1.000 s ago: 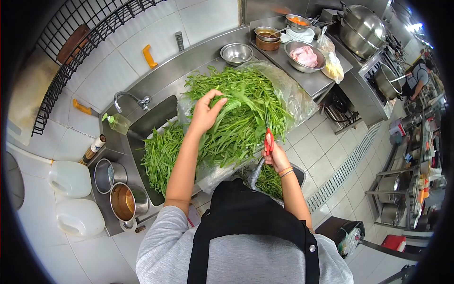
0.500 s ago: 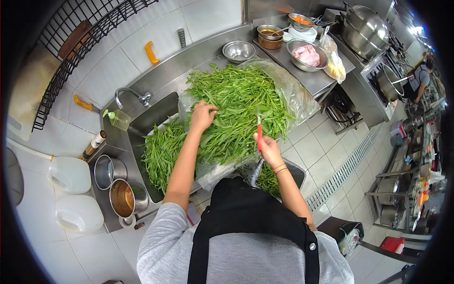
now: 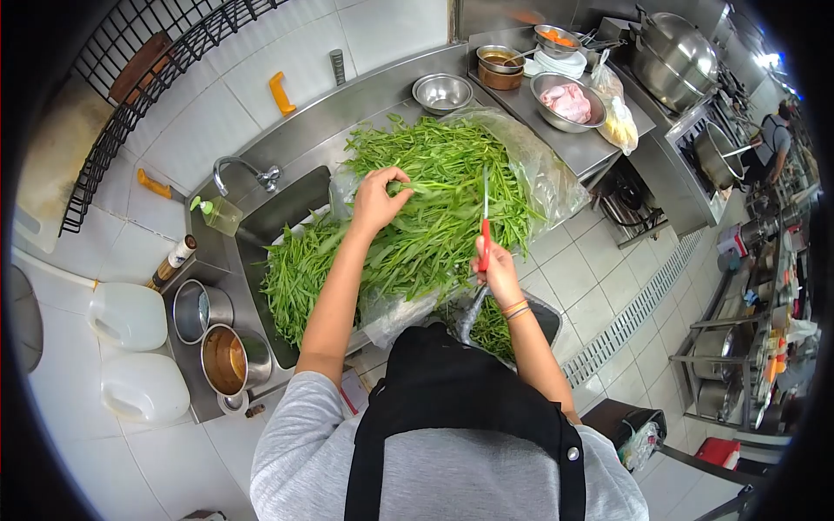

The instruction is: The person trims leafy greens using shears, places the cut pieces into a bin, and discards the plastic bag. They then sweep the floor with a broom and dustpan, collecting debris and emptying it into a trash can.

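Left hand [image 3: 380, 201]: grip pinched on strands of greens [image 3: 434, 239]. Right hand [image 3: 497, 271]: grip closed round red-handled scissors [image 3: 486, 231], blades over greens. Greens heaped on plastic sheet [image 3: 549, 178] beside sink [image 3: 300, 205], more inside it.

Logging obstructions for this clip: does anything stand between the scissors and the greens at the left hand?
Nothing visible does: the red-handled scissors in the right hand point over the pile of greens, with only more greens between the scissors and the left hand.
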### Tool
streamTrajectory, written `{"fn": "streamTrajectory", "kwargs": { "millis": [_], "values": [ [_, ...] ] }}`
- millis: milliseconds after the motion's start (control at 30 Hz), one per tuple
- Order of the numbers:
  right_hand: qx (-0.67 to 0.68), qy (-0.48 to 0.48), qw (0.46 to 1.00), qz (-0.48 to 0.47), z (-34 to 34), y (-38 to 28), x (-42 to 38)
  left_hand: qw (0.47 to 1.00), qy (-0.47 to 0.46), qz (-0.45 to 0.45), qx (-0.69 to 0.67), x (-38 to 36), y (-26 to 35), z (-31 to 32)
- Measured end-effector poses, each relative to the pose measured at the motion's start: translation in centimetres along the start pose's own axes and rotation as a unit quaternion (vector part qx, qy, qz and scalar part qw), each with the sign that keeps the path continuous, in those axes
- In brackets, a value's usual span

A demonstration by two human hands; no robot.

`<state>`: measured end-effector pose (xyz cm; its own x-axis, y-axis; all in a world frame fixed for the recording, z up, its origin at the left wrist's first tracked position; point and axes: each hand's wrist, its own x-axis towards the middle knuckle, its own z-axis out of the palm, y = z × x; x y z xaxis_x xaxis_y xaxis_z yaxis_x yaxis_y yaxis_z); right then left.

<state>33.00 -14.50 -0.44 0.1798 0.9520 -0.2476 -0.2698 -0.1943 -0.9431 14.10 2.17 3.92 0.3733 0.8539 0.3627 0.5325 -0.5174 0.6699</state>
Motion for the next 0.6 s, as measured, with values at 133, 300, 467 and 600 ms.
{"fn": "streamTrajectory", "kwargs": {
  "millis": [133, 300, 467, 600],
  "values": [
    [-0.048, -0.097, 0.994, 0.01, 0.6, 0.2, -0.2, 0.993, 0.022, -0.06, -0.103, 0.1, 0.6, 0.0],
    [-0.005, -0.155, 0.987, 0.03, 0.1, 0.0, -1.8, 0.994, 0.055, -0.042, -0.081, -0.3, 0.8, 0.1],
    [0.111, -0.186, 0.967, 0.137, 0.3, 0.0, -0.1, 0.993, -0.004, -0.036, -0.111, -1.0, 0.8, 0.4],
    [0.109, -0.165, 0.974, 0.107, 0.4, -0.6, 1.0, 0.987, -0.066, -0.014, -0.143, -1.3, -0.2, 0.5]
  ]
}}
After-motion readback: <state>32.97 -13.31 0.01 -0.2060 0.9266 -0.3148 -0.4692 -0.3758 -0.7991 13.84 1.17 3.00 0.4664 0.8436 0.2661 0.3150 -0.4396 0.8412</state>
